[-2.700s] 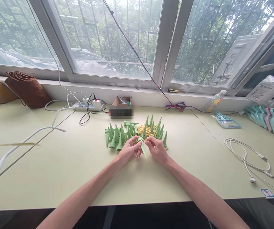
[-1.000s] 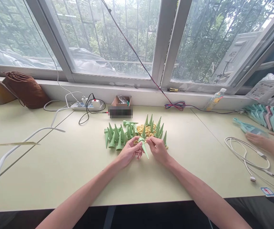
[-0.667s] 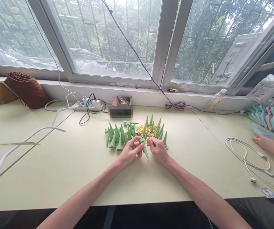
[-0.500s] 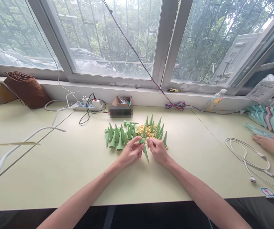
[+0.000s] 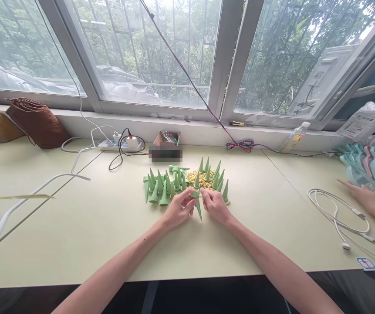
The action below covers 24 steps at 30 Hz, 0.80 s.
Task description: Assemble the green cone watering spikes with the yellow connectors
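Observation:
My left hand [image 5: 179,210] is closed on a green plastic watering spike [image 5: 199,211], its wide ribbed end up and its point tilted down toward me. Beside that wide end, my right hand [image 5: 217,207] is pinched closed; whatever sits between its fingertips is too small to make out. Just beyond my hands lies a pile of small yellow pieces [image 5: 194,177]. Several green spikes [image 5: 225,191] stand point up in and around the pile. To the left, more green spikes [image 5: 163,199] are grouped, most upright and some lying over.
Behind the spikes are a blurred dark box [image 5: 165,154], a small carton [image 5: 174,138] and a power strip [image 5: 122,145]. A white cable [image 5: 334,213] lies at right. Another person's hand [image 5: 365,198] is beside pastel plastic items [image 5: 370,163]. A bottle [image 5: 294,137] leans by the window.
The held spike has turned slightly, its wide end tipping up and its point shifting left. My hands stay nearly in place. At right, the other person's hand has moved and a second one shows.

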### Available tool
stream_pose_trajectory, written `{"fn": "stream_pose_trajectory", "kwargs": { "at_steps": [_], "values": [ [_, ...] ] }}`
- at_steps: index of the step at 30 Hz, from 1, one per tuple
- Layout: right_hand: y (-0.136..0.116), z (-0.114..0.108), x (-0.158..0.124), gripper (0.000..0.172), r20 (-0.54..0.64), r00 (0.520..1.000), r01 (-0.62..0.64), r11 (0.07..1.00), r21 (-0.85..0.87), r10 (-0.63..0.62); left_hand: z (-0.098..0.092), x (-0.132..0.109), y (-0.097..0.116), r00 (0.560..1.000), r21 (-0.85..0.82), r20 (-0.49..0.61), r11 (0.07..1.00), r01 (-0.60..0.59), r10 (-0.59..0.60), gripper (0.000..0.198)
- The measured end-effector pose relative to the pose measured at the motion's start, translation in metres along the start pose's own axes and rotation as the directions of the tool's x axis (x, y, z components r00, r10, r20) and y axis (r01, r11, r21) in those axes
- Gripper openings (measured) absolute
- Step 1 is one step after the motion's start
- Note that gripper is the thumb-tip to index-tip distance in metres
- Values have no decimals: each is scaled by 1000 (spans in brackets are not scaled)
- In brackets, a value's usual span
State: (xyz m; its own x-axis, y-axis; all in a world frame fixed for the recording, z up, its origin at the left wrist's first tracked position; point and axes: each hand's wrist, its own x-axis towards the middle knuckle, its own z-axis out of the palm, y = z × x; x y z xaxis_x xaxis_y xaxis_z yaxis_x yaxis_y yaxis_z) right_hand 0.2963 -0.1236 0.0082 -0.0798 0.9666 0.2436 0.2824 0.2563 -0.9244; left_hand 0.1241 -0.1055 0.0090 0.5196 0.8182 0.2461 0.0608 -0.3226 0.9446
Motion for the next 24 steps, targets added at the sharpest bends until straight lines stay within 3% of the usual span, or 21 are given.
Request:
{"fn": "stream_pose_trajectory", "kwargs": {
  "at_steps": [7, 13, 18, 24],
  "values": [
    [-2, 0, 0, 46, -49, 996, 74, 996, -46, -76, 0, 7, 15, 977, -400, 34, 893, 208, -212, 33],
    [-6, -4, -2, 30, -1, 990, 144, 990, -4, -144, -1, 9, 12, 952, -629, 37, 733, 258, -303, 39],
    [-3, -4, -1, 27, 1, 988, 152, 988, 16, -152, -1, 9, 11, 945, -699, 81, 658, 280, -317, 37],
    [0, -4, -1, 29, -6, 993, 120, 988, 99, -120, 0, 6, 8, 953, -642, 117, 711, 288, -280, 35]
  ]
}}
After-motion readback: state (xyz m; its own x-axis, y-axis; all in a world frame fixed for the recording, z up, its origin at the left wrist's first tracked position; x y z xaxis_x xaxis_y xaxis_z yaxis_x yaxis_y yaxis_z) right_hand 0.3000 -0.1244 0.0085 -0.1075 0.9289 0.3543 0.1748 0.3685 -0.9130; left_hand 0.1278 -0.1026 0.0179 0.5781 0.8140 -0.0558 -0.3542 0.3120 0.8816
